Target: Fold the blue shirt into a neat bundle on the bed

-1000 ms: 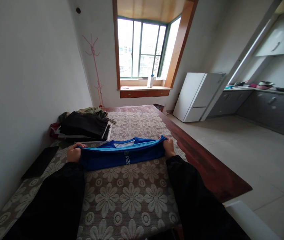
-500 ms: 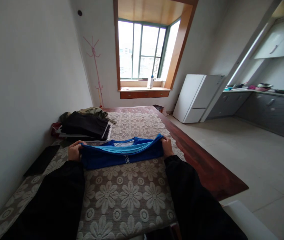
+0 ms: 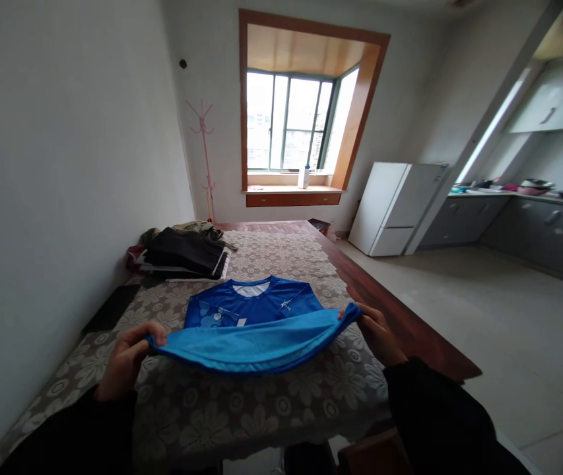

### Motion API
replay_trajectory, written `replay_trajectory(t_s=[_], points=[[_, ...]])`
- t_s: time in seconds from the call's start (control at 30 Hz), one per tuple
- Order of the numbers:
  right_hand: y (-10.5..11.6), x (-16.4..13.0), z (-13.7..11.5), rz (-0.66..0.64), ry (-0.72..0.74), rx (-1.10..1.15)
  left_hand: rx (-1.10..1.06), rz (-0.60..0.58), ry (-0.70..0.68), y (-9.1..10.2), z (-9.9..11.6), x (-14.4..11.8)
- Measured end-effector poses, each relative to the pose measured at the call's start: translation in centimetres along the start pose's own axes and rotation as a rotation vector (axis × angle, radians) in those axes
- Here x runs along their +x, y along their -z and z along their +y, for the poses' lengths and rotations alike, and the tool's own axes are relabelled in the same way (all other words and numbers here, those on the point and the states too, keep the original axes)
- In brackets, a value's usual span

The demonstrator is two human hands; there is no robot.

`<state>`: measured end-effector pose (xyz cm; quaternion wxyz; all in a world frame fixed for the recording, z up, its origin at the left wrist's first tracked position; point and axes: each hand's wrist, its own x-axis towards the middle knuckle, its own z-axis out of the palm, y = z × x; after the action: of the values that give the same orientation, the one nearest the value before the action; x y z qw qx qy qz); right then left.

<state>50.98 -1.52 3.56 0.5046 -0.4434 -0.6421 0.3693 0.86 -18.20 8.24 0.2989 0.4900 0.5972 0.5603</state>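
Nearest, the left hand [image 3: 125, 359] and right hand [image 3: 377, 330] each pinch a bottom corner of the blue shirt [image 3: 254, 316], lifting its hem off the counter [image 3: 261, 402] with its lace cloth. The shirt's upper part lies flat beyond. Farther back sits a pile of dark clothes [image 3: 185, 254] by the wall.

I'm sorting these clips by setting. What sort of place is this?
Most likely a small flat, with living space and kitchen in one room. A white fridge stands beside grey kitchen cabinets, and a blue shirt and a pile of clothes lie on a table with a lace cloth.
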Motion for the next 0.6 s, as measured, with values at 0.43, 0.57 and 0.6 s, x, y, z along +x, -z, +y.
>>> replay_trajectory(t_s=[0.43,0.57,0.6], points=[[3.9,-4.9,-1.3,-0.604,-0.109,-0.245,0.496,-0.589,0.287,2.0,0.4,-6.7],[1.5,-1.6,-1.4,-0.588,0.029,-0.358,0.61,-0.636,0.134,-0.2,2.1,-2.7],[0.6,-0.4,-1.2,-0.596,0.075,-0.393,0.652,-0.622,0.083,-0.9,1.8,-1.2]])
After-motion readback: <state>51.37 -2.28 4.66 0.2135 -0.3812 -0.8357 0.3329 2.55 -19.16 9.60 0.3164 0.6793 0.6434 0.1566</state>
